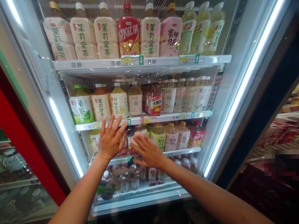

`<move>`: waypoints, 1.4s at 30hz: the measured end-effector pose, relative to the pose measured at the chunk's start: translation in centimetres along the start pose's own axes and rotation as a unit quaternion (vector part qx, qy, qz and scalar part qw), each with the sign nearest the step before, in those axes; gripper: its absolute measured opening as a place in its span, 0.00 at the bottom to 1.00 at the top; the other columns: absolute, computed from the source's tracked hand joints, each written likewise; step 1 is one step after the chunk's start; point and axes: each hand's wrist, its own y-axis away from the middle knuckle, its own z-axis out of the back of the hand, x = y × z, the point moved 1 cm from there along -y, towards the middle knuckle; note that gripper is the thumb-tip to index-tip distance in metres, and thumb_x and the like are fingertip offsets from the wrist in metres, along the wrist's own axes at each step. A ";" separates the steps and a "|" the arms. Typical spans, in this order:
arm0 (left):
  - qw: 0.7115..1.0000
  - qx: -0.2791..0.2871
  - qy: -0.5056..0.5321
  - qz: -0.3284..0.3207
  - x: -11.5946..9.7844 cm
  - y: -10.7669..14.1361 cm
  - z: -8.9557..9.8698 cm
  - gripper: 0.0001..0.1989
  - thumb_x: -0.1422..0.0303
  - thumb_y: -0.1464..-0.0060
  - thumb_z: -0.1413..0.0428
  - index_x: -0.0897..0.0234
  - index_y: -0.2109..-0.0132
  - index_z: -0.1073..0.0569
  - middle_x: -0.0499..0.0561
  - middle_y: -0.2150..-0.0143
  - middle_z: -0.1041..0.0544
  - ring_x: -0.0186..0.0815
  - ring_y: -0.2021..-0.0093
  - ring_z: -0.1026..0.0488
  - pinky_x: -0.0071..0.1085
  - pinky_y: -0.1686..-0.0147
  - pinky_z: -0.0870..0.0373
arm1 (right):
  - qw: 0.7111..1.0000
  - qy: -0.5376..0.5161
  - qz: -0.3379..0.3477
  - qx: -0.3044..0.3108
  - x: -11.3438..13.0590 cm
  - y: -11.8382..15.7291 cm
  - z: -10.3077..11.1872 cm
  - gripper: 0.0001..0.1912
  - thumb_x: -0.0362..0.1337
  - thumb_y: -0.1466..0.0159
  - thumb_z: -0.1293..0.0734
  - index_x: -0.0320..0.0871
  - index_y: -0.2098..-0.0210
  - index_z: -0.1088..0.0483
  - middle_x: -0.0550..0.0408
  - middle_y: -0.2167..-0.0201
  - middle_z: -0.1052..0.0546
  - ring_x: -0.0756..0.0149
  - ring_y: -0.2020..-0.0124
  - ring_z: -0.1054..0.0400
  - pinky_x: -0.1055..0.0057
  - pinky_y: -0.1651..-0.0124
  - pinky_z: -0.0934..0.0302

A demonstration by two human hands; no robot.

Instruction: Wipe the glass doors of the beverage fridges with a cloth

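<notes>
My left hand (111, 141) lies flat with spread fingers against the glass door (149, 69) of a lit drinks cooler, in front of the middle shelf's edge. Beside it on the right, my right hand (148, 152) is slightly blurred, its fingers close together and pointing left. Under those fingers shows a whitish cloth (140, 133), pressed against the glass; most of it is hidden. A pink scribble-like mark (164, 25) shows on the upper part of the glass.
Behind the glass, shelves hold many bottled drinks, among them a red bottle (129, 34) and a green-labelled bottle (81, 107). Light strips (65, 133) run down both sides. A red-framed cooler (25, 140) stands left; shelves of packaged goods (275, 130) are at the right.
</notes>
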 end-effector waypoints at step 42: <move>1.000 0.000 0.000 -0.001 0.1 0.2 -0.1 0.38 0.69 0.40 0.42 0.54 0.26 0.44 0.51 0.26 0.42 0.45 0.24 0.50 0.49 0.24 0.55 | 0.958 0.020 -0.261 -0.119 4.7 -0.8 -2.5 0.45 0.50 0.29 0.41 0.37 0.23 0.65 0.41 0.23 0.60 0.44 0.23 0.70 0.35 0.25 0.61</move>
